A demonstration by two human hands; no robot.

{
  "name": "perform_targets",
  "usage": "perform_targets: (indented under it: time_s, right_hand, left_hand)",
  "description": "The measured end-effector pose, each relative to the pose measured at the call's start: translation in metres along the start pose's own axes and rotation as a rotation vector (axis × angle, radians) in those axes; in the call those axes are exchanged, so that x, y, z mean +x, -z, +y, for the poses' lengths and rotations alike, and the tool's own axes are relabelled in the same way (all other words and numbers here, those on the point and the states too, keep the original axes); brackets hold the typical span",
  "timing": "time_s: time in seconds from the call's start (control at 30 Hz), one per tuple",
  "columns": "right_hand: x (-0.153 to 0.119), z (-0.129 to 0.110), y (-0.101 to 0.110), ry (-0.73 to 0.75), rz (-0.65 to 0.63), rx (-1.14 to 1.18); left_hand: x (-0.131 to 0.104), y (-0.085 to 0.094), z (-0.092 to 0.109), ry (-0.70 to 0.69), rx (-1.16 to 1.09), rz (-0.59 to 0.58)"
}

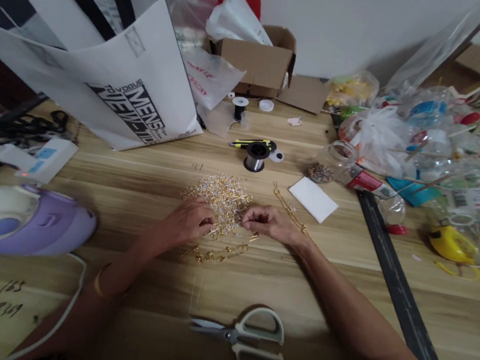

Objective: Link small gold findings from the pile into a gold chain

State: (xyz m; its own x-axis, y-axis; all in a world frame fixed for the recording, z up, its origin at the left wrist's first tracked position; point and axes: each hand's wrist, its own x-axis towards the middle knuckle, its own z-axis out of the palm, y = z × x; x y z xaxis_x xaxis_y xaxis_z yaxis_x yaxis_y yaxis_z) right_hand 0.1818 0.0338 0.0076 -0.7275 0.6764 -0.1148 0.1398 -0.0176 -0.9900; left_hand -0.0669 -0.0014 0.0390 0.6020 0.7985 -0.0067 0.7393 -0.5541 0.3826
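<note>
Wood-grain table [347,244], bead pile [225,199], pale wall [327,18] behind.

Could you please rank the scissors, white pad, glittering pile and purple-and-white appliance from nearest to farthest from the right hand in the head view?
1. Glittering pile, at the right hand, on its left.
2. White pad, beyond and rightward.
3. Scissors, nearer the person's body.
4. Purple-and-white appliance, far left.

"VOGUE MENS" on bag [158,62], "165" on table [164,295]
</note>
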Motion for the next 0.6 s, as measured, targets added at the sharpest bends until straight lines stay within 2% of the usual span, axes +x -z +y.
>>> perform_targets:
  time_s: [0.4, 0.6]
  right_hand:
    - [0.000, 0.003, 0.000, -0.008, 0.001, 0.009]
    - [0.000, 0.002, 0.000, 0.007, -0.002, 0.010]
  left_hand:
    - [0.008, -0.014, -0.011, 0.071, -0.132, 0.157]
    - [0.009, -0.015, -0.011, 0.164, -0.254, 0.217]
